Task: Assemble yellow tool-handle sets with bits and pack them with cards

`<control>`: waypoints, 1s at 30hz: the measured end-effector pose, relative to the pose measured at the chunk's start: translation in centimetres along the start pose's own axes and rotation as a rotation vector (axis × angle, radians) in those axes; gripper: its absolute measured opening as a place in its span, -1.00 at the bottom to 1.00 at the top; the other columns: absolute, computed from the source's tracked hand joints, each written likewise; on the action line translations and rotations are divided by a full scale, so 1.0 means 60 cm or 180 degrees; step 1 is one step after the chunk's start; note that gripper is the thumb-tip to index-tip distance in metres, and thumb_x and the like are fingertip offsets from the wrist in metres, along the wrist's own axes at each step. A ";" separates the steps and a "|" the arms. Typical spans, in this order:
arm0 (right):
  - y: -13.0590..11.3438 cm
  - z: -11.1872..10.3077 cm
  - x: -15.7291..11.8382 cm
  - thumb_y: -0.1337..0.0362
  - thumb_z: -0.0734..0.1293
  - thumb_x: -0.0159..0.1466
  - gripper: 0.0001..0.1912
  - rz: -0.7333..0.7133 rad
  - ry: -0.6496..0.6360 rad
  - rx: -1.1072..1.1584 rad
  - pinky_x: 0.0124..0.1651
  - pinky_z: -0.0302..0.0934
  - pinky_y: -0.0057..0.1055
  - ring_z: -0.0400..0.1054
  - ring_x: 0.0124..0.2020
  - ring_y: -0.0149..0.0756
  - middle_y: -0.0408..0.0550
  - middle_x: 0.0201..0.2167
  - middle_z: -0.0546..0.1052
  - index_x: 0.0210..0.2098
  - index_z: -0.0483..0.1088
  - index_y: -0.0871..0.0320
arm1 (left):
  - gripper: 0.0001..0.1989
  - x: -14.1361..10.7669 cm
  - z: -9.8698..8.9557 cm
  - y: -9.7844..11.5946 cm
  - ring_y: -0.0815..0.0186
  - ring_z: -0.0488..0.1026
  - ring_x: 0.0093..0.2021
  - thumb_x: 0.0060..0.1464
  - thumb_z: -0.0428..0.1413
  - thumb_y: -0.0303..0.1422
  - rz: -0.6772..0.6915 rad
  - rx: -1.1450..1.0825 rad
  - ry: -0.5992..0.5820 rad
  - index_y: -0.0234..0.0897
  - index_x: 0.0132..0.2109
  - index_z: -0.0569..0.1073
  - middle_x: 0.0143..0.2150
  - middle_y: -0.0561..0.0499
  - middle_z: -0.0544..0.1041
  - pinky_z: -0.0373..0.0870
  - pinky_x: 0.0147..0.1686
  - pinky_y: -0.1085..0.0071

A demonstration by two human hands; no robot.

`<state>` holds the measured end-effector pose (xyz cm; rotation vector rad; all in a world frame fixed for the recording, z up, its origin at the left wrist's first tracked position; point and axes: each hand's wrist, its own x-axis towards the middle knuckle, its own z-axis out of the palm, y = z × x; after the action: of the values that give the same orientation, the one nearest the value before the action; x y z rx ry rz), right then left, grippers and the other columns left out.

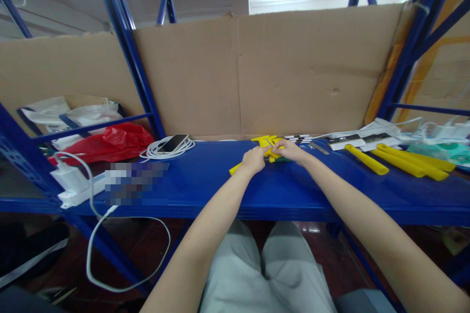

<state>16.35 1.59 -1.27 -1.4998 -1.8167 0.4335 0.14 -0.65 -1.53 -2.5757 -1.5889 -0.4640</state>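
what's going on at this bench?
Two bare hands are at a cluster of yellow parts on the blue tabletop. The left hand and right hand come together there; their exact grip is too small to tell. Long yellow pieces lie off to the right, and a phone lies at left by a coiled white cable.

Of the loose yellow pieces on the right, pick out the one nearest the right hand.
The leftmost piece. It lies on its own, closest to the right hand; the other pieces lie bunched farther right.
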 end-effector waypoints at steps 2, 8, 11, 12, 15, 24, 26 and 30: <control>0.001 0.000 0.001 0.40 0.31 0.06 -0.89 -0.0022 -0.0030 -0.0071 -0.25 0.18 -0.49 0.36 -0.39 -0.37 -0.12 -0.50 0.52 -0.58 0.44 0.20 | -0.39 0.000 0.001 0.000 0.13 0.45 0.04 0.11 -0.04 -0.52 0.0000 0.0025 0.0012 0.05 0.27 0.25 0.08 -0.09 0.45 0.36 -0.03 0.33; 0.004 -0.004 0.001 0.41 0.28 0.09 -0.87 -0.0309 -0.0209 -0.0471 -0.20 0.19 -0.48 0.36 -0.35 -0.35 -0.11 -0.48 0.52 -0.55 0.43 0.19 | -0.39 -0.001 0.000 0.001 0.13 0.45 0.04 0.09 -0.03 -0.53 0.0035 0.0026 0.0003 0.06 0.26 0.26 0.08 -0.08 0.45 0.36 -0.03 0.33; 0.005 -0.007 0.001 0.43 0.27 0.10 -0.85 -0.0552 -0.0206 -0.0775 -0.12 0.18 -0.43 0.37 -0.30 -0.31 -0.06 -0.43 0.53 -0.56 0.42 0.18 | -0.38 0.000 0.000 0.001 0.13 0.44 0.04 0.09 -0.02 -0.53 0.0041 0.0029 -0.0006 0.05 0.27 0.26 0.08 -0.08 0.45 0.36 -0.02 0.34; 0.006 -0.007 0.001 0.44 0.27 0.10 -0.85 -0.0653 -0.0183 -0.0871 -0.09 0.17 -0.41 0.36 -0.28 -0.29 -0.05 -0.42 0.53 -0.56 0.42 0.17 | -0.38 0.000 0.000 0.001 0.14 0.44 0.05 0.09 -0.02 -0.53 0.0048 0.0036 -0.0008 0.04 0.27 0.26 0.08 -0.08 0.46 0.36 -0.02 0.34; 0.011 -0.005 0.003 0.44 0.26 0.11 -0.84 -0.0929 -0.0094 -0.1107 0.01 0.14 -0.34 0.34 -0.18 -0.24 -0.04 -0.38 0.51 -0.54 0.43 0.15 | -0.38 0.000 0.001 0.001 0.14 0.45 0.04 0.09 -0.02 -0.54 0.0084 0.0083 -0.0012 0.02 0.27 0.26 0.07 -0.08 0.46 0.36 -0.02 0.34; 0.040 0.008 0.020 0.32 0.32 0.13 -0.91 -0.1086 0.0343 -0.1046 0.03 0.16 -0.18 0.30 -0.07 -0.13 0.03 -0.22 0.42 -0.34 0.43 0.13 | -0.39 -0.001 0.001 -0.001 0.11 0.47 0.01 0.09 -0.03 -0.52 0.0113 0.0202 0.0055 0.00 0.27 0.25 0.04 -0.10 0.48 0.39 -0.06 0.30; 0.046 0.010 0.024 0.30 0.35 0.10 -0.85 -0.1085 0.0444 -0.0901 0.02 0.18 -0.17 0.31 -0.09 -0.15 0.00 -0.24 0.42 -0.30 0.41 0.13 | -0.39 -0.001 0.001 -0.002 0.11 0.47 0.01 0.09 -0.03 -0.51 0.0092 0.0162 0.0083 -0.01 0.28 0.25 0.04 -0.10 0.48 0.38 -0.06 0.31; 0.049 0.013 0.026 0.31 0.35 0.09 -0.83 -0.0950 0.0414 -0.0601 -0.01 0.20 -0.20 0.34 -0.13 -0.19 -0.04 -0.26 0.44 -0.28 0.39 0.14 | -0.38 0.001 0.002 -0.002 0.10 0.47 0.01 0.08 -0.03 -0.52 0.0079 0.0083 0.0110 -0.01 0.28 0.26 0.05 -0.10 0.48 0.38 -0.06 0.30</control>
<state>17.76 4.00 -3.25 -1.3140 -1.9784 0.0192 0.06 -0.50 -1.64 -2.5511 -1.5400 -0.4796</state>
